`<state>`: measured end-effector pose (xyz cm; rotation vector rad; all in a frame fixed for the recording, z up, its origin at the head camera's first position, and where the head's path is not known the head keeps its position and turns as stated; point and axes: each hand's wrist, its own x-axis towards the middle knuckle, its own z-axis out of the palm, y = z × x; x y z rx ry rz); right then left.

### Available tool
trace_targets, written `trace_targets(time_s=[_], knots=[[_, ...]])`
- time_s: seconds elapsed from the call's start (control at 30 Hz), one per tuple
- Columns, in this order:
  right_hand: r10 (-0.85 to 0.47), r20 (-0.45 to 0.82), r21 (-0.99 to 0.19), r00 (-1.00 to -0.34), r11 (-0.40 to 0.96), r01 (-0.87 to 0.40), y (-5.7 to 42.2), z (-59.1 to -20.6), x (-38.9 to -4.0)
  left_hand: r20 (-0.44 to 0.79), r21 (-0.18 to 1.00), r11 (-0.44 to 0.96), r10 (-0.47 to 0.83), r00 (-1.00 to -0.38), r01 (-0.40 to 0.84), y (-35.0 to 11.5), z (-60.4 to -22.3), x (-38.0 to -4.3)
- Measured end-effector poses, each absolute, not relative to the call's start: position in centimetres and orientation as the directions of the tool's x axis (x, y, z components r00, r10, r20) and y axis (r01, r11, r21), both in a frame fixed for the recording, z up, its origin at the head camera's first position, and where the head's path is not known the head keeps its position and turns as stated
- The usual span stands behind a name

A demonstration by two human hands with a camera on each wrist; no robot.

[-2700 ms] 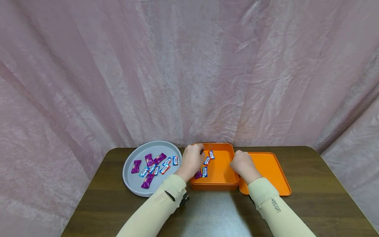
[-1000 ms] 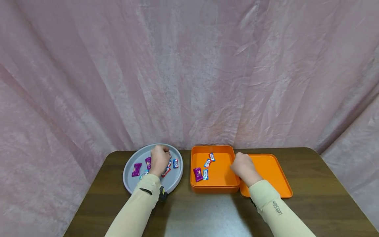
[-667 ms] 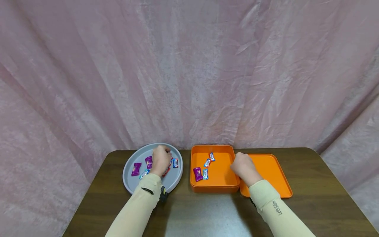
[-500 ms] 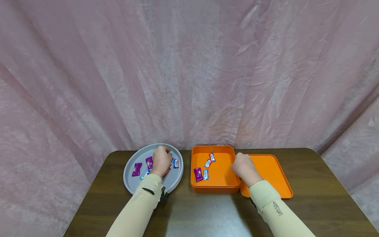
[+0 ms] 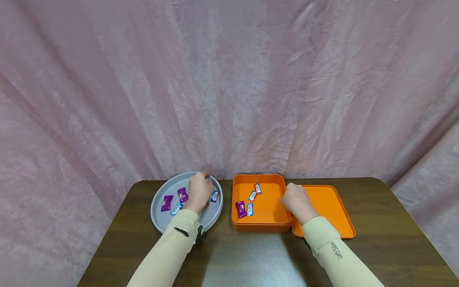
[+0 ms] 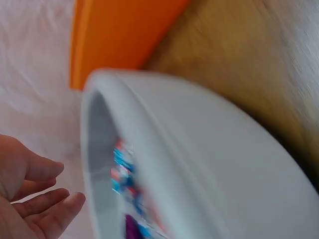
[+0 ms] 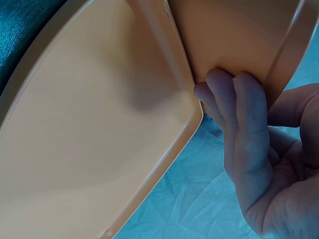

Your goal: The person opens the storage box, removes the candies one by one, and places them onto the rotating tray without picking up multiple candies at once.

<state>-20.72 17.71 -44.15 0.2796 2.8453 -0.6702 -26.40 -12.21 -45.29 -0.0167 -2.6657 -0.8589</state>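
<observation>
My left hand is over the right half of a round grey tray, knuckles up. In the left wrist view its thumb and fingers stand apart with nothing between them, beside the tray's rim. Purple-wrapped candies and blue-and-white wrapped candies lie on the tray, some hidden beneath my hand. My right hand grips the right wall of an orange box, its fingers on the outer face and thumb side past the edge. Inside the box are a purple candy and several blue-and-white ones.
A shallow orange lid lies flat right of the box, partly under my right wrist. All stand on a dark wooden table, close to its far edge. A pink curtain hangs behind.
My left hand has left the box for the grey tray, then shifted slightly right and farther back. A candy at the tray's right side has tilted. My right hand stays at the box wall.
</observation>
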Motion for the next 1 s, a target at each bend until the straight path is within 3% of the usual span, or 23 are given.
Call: trace_targets(time_s=[0.27,0.63,1.0], knots=[[0.137,-0.243,-0.424,-0.960,0.875,0.232,17.8,-44.2,-20.8,0.384,0.484,0.839,0.053,-0.922,0.250,-7.9,-42.3,-24.2],[0.134,-0.233,-0.419,-0.963,0.880,0.224,17.8,-44.4,-20.8,0.206,0.413,0.861,0.228,-0.952,0.296,-3.7,-43.0,-20.5],[0.144,-0.249,-0.408,-0.958,0.881,0.239,17.9,-44.4,-20.8,0.123,0.296,0.914,0.252,-0.960,0.278,-1.7,-44.5,-19.4]])
